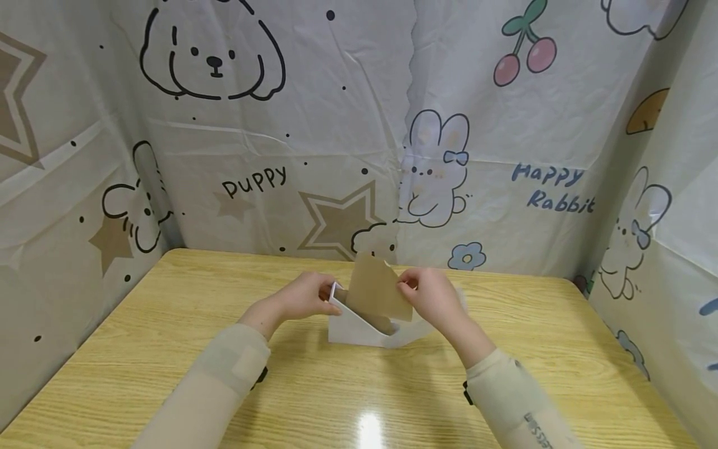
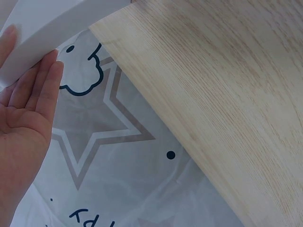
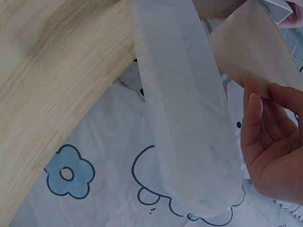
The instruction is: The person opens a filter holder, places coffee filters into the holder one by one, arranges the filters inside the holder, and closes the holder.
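A white cardboard box [image 1: 354,329] with a sloping open top stands on the table. My left hand [image 1: 301,295] grips its left end wall, thumb on one side and fingers on the other; the same white wall [image 2: 52,35] shows in the left wrist view. Above the opening, my right hand [image 1: 433,298] pinches the edge of a flat brown paper piece, seemingly a kraft paper bag [image 1: 373,287], tilted and partly over the box. A serrated edge shows on this paper in the right wrist view. More brown material lies inside the box, its kind unclear.
A long white flap with a rounded end [image 3: 189,109] extends beside my right hand, apparently part of the box. The wood-grain table [image 1: 314,399] ends at a patterned cloth [image 1: 336,137] that hangs behind and at both sides.
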Motion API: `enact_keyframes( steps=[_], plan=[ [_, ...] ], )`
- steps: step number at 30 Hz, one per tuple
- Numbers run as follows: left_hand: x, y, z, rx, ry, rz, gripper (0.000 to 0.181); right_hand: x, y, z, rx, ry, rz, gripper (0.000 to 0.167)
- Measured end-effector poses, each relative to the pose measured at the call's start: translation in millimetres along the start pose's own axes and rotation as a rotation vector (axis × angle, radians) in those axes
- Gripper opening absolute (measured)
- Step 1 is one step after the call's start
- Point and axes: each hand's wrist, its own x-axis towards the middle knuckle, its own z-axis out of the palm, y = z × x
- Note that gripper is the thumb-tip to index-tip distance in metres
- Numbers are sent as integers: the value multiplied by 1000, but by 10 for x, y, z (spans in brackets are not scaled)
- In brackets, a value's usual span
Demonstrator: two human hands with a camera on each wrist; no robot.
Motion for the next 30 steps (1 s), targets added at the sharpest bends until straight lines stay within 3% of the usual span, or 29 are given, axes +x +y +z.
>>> enact_keyframes(
  steps=[11,30],
  plan=[
    [-1,9,5,-3,0,-5,24,-9,-12,172,-21,-38,7,8],
    [-4,-2,9,12,5,1,18,-36,-27,375,-61,-94,-2,8]
  ],
)
